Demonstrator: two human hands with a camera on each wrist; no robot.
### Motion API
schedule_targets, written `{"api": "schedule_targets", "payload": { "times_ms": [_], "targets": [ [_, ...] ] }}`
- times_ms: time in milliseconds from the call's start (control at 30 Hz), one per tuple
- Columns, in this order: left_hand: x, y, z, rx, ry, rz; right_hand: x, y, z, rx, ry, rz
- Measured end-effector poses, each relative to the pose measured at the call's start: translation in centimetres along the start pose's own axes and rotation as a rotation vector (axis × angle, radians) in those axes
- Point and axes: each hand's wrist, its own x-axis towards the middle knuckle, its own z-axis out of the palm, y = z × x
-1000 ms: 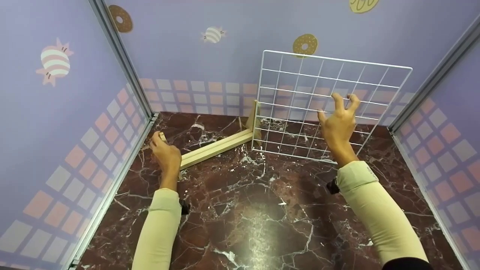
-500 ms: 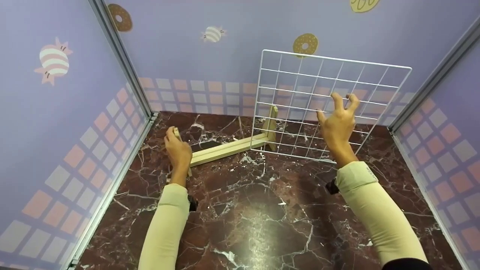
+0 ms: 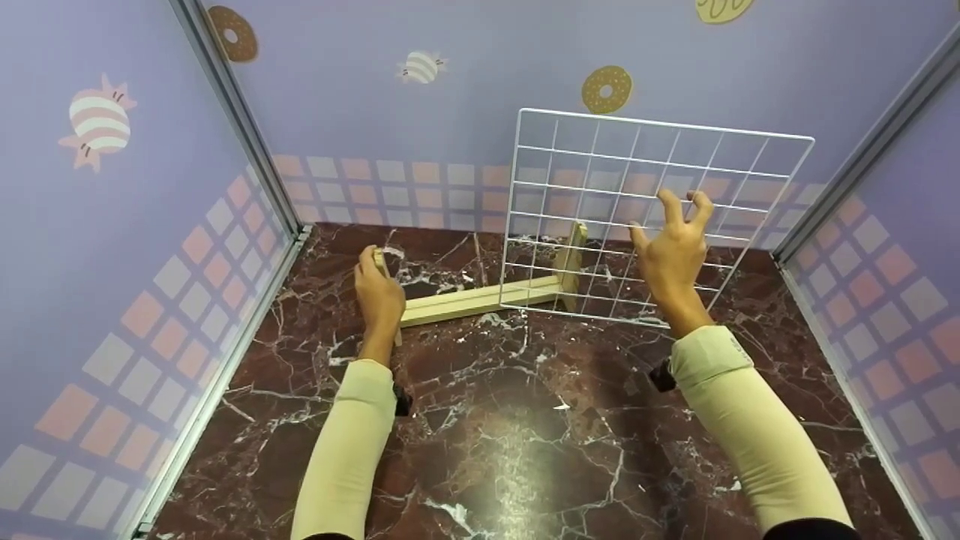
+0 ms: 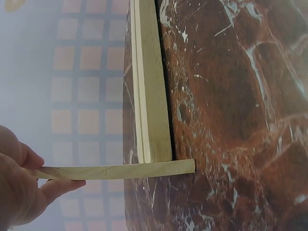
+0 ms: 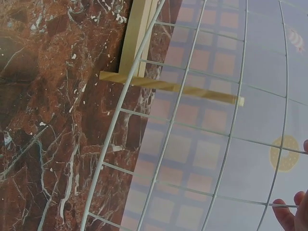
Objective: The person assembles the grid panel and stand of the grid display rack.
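Observation:
In the head view my left hand (image 3: 380, 296) pinches one upright end piece of a wooden stand, whose long grooved bar (image 3: 480, 300) lies low across the marble surface. The left wrist view shows thumb and fingers on the upper part of that flat end piece (image 4: 115, 172). Its other end piece (image 5: 192, 90) appears behind the wires in the right wrist view. My right hand (image 3: 675, 255) holds a white wire grid panel (image 3: 664, 124) upright and leaning, with fingers hooked around its wires. The grid is in front of the stand's right end; whether they touch I cannot tell.
Dark red marble (image 3: 517, 420) with white veins and specks forms the work surface. Lilac panels with printed sweets and squares, such as the back wall (image 3: 337, 97), enclose three sides. A metal corner post (image 3: 240, 112) stands at the back left.
My left hand has slid the wooden stand to the right, and its far end now shows behind the grid. The right hand keeps its hold; the grid's top edge has dipped slightly.

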Motion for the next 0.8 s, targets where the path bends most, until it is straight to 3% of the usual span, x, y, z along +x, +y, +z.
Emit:
{"api": "schedule_targets", "payload": {
  "times_ms": [367, 600, 800],
  "targets": [
    [-0.3, 1.0, 1.6, 0.011, -0.087, 0.044, -0.2, -0.4, 0.3, 0.025, -0.010, 0.003],
    [-1.1, 1.9, 3.1, -0.006, -0.109, 0.116, -0.3, -0.3, 0.1, 0.027, -0.016, 0.006],
    [-1.8, 2.9, 4.2, 0.012, -0.150, 0.095, -0.2, -0.1, 0.0, 0.024, -0.022, 0.005]
  ]
}}
